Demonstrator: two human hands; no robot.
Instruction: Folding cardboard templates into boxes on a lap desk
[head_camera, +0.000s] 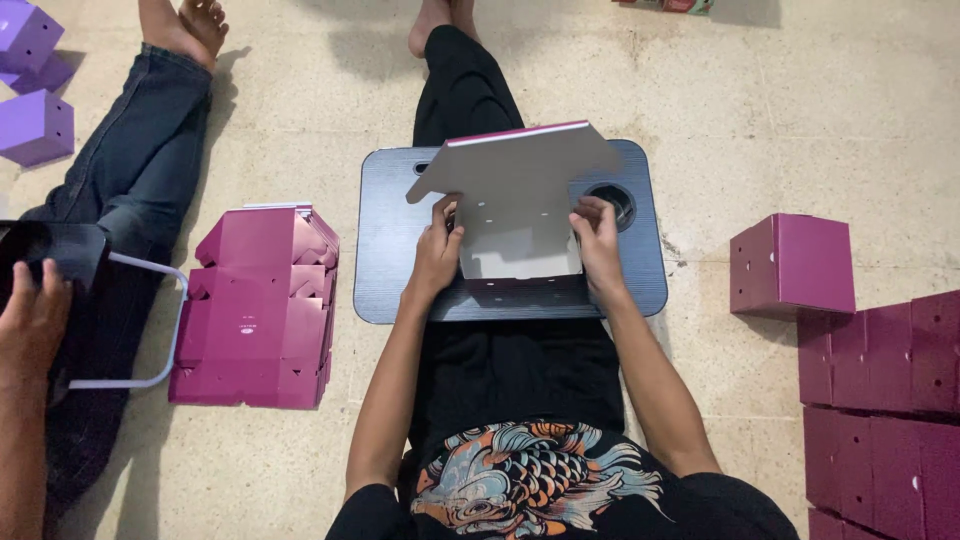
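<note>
The left hand (436, 252) is closed on the left edge of a cardboard sheet (515, 200), with the thumb on the white inner face and the other fingers behind it. The right hand (598, 243) grips the right edge in the same way, its fingers curled over the rim. The sheet is a flat box blank, white inside with a thin magenta edge at the top, and it has small round holes and a flap pointing to the left. It is held tilted above a dark lap tabletop (400, 280) that lies over the person's legs on the floor; this tabletop has a round cup hole (612, 203) just beside the right hand.

To the left, on the floor, lies a pile of flat magenta box blanks (255, 305). To the right stands one folded magenta box (792, 265), and near it, at the picture's edge, a stack of magenta boxes (885, 400) packed close together. In the top left corner are purple boxes (32, 80). Another person sits at the left, with a hand (30, 315) on a dark tray with a white frame (70, 255).
</note>
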